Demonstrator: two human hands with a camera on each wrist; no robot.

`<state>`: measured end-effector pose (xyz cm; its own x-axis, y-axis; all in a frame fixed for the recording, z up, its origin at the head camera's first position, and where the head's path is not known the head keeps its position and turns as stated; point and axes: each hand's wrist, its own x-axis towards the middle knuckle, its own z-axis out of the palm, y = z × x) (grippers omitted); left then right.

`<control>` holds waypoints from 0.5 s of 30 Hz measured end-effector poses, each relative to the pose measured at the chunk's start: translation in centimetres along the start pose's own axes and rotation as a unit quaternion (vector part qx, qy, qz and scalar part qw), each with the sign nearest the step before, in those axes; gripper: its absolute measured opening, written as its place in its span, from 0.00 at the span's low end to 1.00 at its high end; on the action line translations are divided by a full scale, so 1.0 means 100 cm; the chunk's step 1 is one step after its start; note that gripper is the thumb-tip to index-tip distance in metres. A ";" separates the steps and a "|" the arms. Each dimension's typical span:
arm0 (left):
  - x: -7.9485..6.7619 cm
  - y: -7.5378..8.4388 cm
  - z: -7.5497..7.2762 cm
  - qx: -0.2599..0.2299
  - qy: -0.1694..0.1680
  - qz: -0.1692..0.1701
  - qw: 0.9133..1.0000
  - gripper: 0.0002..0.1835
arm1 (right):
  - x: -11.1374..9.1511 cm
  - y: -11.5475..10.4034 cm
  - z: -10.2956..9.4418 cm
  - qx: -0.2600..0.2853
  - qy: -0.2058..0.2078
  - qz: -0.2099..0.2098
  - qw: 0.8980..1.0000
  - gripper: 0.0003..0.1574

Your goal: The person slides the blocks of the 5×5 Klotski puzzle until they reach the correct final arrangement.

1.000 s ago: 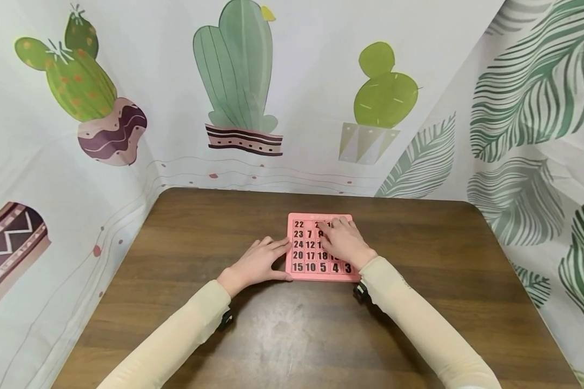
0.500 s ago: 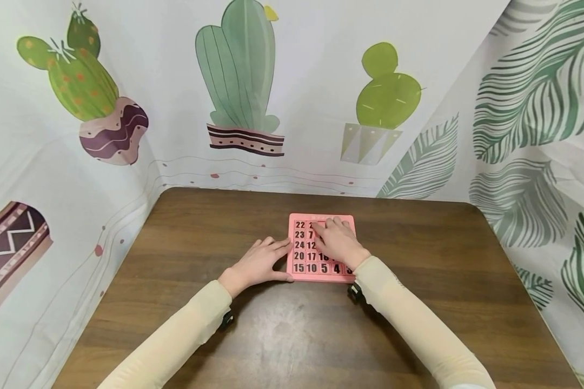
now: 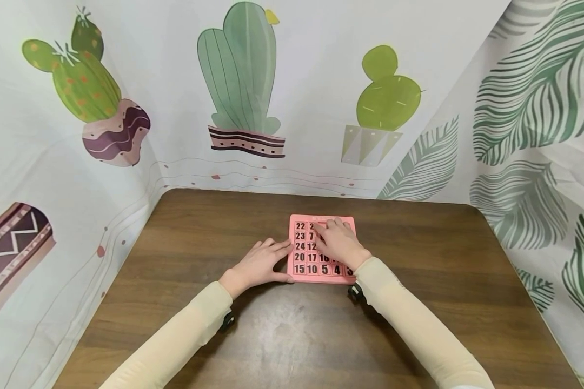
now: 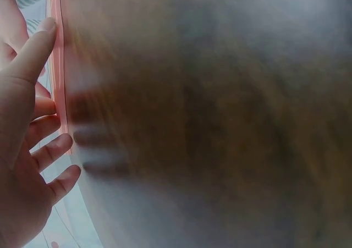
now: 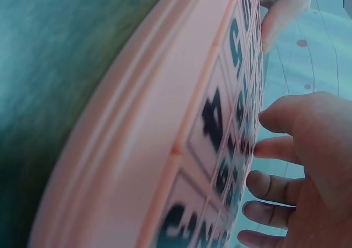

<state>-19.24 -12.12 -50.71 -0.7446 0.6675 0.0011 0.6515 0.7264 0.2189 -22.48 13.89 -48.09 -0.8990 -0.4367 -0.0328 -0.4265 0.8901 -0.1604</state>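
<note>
A pink number slide puzzle lies flat on the wooden table in the head view, its tiles printed with black numbers. My left hand stays at its left side, the thumb by the near left corner and the fingertips along the edge. Over the upper right part hovers my right hand, index fingertip at a top-row tile beside the 22. That hand hides several tiles. From the right wrist, the fingers appear slightly bent over the tile face. The left wrist view shows the left thumb against the pink side.
The brown wooden table spreads around the puzzle. Behind it hangs a white cloth printed with cacti and leaves. Dark wrist cameras show below both cuffs, the right one close to the puzzle's near edge.
My right hand has shifted a little left, and a top-row tile has slid left into the gap beside the 22. In the last half second both hands have kept their places.
</note>
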 end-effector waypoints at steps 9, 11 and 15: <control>0.001 0.001 0.000 -0.003 -0.002 -0.001 1.000 0.52 | -0.012 0.019 -0.001 -0.008 0.032 0.010 0.999 0.29; 0.001 0.001 0.000 -0.003 0.001 0.002 1.000 0.52 | -0.015 0.022 -0.001 -0.011 0.032 0.015 0.999 0.29; 0.001 0.001 0.001 -0.004 0.007 0.005 1.000 0.51 | -0.017 0.025 0.000 -0.017 0.031 0.017 0.999 0.30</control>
<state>-19.23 -12.00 -50.76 -0.7407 0.6716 0.0176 0.6572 0.7190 0.2261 -22.04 16.87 -48.42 -0.9171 -0.3981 0.0227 -0.3976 0.9087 -0.1269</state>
